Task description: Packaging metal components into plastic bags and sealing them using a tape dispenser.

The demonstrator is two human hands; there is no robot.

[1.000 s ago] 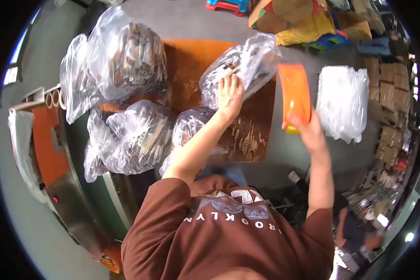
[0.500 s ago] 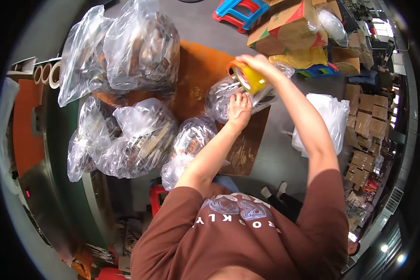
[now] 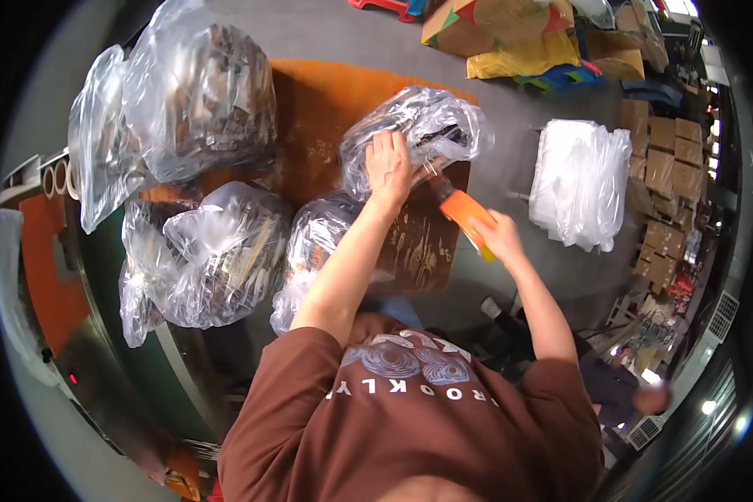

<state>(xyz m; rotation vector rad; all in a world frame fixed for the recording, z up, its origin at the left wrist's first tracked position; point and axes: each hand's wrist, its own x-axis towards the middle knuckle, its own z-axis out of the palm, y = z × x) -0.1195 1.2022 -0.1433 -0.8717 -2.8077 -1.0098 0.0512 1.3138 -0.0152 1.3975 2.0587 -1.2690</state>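
Observation:
A clear plastic bag (image 3: pixel 456 113) with dark contents lies at the right end of the rust-brown table. My left hand (image 3: pixel 388 171) rests on the bag's near side, its fingers stretched out flat and pressing the plastic. To its right, my right hand (image 3: pixel 500 239) is closed around an orange and yellow tape dispenser (image 3: pixel 467 215). The dispenser's front end points at the bag's near right edge, where a strip seems to run between them; whether it sticks there I cannot tell. Another filled clear bag (image 3: pixel 318 238) lies just left of my left forearm.
Large filled clear bags (image 3: pixel 201 100) stand at the table's (image 3: pixel 309 109) far left, with smaller bags (image 3: pixel 226 259) nearer. On the right is a stack of white plastic-wrapped goods (image 3: pixel 579 184). Cardboard boxes (image 3: pixel 665 167) line the right side, and a person (image 3: pixel 615 389) is at lower right.
My right hand has swung the tape dispenser from the bag's far side down to its near right. My left hand has shifted slightly left on the bag.

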